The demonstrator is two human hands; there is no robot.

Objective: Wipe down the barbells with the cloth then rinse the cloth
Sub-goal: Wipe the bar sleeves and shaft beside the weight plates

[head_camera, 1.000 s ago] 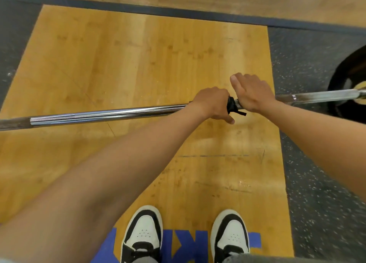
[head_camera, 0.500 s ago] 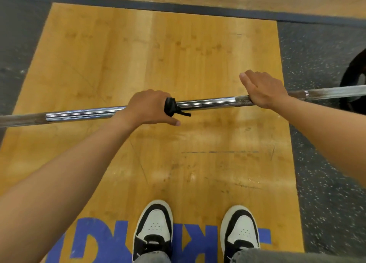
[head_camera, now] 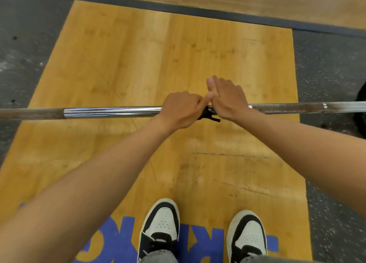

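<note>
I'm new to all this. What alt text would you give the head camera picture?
Seen from above, a person's left hand grips a black cloth wrapped around a chrome barbell, right hand holding the bar beside it. Black-and-white sneakers stand on a wooden platform.

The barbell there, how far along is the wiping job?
Partly through, it seems. The left hand grips the black cloth around the barbell, right beside the right hand, which steadies the bar. The smooth middle stretch looks shiny, though whether it is fully wiped cannot be told. The knurled part toward the right end is probably left, and the cloth is not yet rinsed.
</note>
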